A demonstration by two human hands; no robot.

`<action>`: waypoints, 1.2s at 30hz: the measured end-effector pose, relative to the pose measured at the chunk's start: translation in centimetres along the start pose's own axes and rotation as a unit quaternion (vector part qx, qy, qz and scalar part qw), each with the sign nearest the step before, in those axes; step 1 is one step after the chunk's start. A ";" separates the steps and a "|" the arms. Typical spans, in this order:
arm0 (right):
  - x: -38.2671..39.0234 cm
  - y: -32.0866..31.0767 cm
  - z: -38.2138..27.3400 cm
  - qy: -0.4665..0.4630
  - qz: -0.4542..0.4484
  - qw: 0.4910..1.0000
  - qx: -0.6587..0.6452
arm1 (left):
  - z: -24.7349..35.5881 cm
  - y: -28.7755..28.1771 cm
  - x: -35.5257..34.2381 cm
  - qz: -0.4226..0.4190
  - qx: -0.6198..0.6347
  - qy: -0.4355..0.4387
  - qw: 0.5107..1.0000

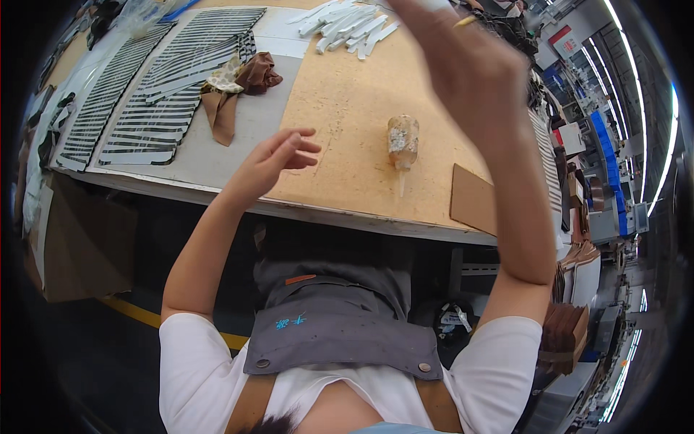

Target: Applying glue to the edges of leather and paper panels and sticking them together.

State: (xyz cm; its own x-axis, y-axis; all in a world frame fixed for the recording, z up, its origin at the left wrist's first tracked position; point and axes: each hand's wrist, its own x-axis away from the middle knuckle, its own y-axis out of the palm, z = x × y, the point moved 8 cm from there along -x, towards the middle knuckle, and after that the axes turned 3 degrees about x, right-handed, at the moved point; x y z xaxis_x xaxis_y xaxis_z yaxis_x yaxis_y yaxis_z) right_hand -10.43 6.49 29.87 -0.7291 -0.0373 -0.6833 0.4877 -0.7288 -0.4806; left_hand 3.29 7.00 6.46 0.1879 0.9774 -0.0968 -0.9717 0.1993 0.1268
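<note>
Hovering, the left hand (273, 159) faces a crusted bottle (403, 139).

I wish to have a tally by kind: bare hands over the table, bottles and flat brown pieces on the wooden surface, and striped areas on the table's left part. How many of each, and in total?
Hands (left hand, right hand): 2
Bottle: 1
Flat brown piece: 1
Striped areas: 2
Total: 6

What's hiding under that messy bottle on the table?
The bottle rests on the tan board. The spot right beneath it is covered, so I can't tell whether anything is hiding there.
</note>
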 end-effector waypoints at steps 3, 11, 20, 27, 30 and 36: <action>4.2 6.8 -9.5 0.033 -0.196 0.967 -0.156 | -2.7 -3.9 -1.6 0.092 0.088 -0.064 0.990; 19.7 14.2 -1.3 0.363 -0.425 0.828 -0.042 | -7.4 -5.3 -3.6 0.083 -0.078 -0.150 0.982; 30.5 17.6 1.9 0.628 -0.365 0.612 -0.314 | -8.5 -2.9 -4.7 0.080 -0.077 -0.143 0.983; 37.3 14.9 4.1 0.774 0.049 0.205 -0.598 | -10.1 0.2 -4.8 -0.009 -0.081 -0.212 0.974; 35.3 13.9 5.2 0.716 0.141 0.140 -0.669 | -10.1 0.9 -5.7 -0.028 -0.117 -0.161 0.980; 35.9 13.2 6.5 0.698 0.088 0.188 -0.686 | -3.6 5.1 -6.6 -0.053 -0.347 0.050 0.935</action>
State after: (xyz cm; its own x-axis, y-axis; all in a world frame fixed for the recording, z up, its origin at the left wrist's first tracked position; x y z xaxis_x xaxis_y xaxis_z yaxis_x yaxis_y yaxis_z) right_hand -33.35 -8.91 2.57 -0.2750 0.9346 0.2257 0.8084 0.0977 0.5805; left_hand -3.42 1.34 4.15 0.3080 0.9363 -0.1687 -0.8140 0.1676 -0.5562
